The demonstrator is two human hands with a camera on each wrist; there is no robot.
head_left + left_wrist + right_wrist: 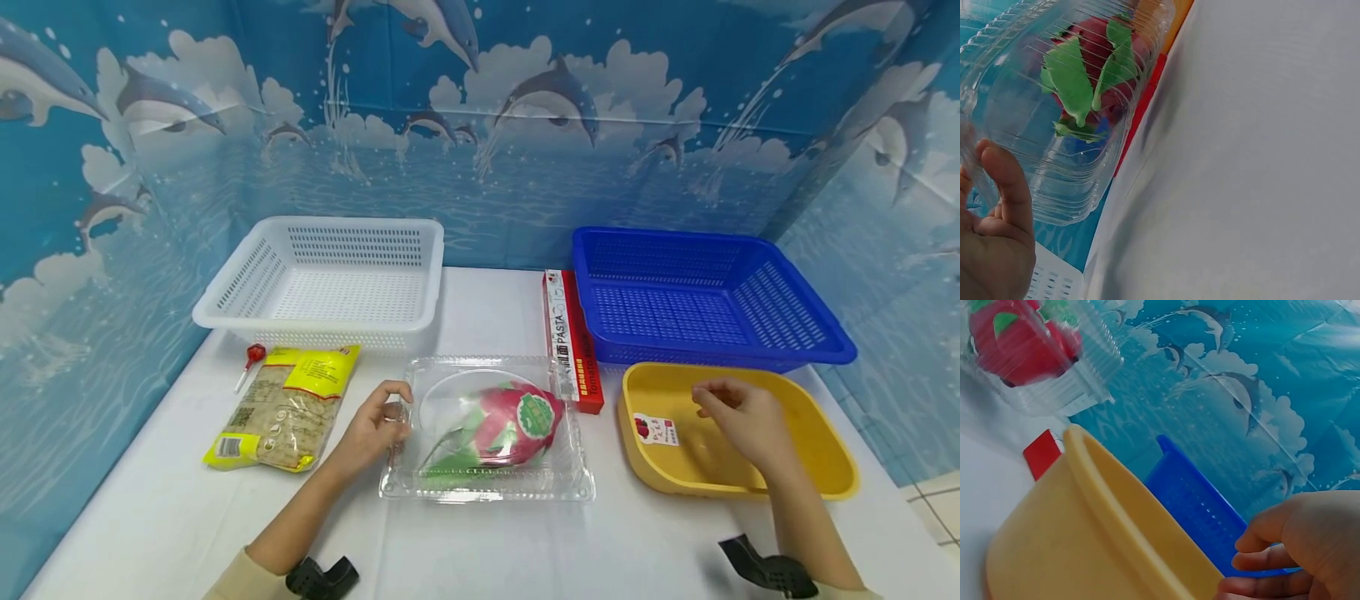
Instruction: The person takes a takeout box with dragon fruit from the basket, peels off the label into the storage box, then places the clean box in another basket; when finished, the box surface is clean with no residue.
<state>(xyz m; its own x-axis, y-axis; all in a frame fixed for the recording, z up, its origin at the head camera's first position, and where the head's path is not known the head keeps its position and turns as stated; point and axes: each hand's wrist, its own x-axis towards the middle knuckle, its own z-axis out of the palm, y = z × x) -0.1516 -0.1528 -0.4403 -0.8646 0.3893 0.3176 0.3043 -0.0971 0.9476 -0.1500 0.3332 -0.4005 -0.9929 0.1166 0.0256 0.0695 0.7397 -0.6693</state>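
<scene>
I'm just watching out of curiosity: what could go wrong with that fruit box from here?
The left hand holds only one edge of the clear clamshell box, so lifted one-handed it might tilt, or the lid pop open, and the dragon fruit roll. The pasta box lies close beside it and could get knocked.

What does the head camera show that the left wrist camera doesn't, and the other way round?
Only the head view shows the white basket, the blue basket, the yellow tray with the right hand over it, the snack bag and the lollipop. Only the left wrist view shows the fruit's green tips close up through the ribbed plastic. Both show the left hand at the clear clamshell box, the dragon fruit inside, and the red pasta box.
</scene>
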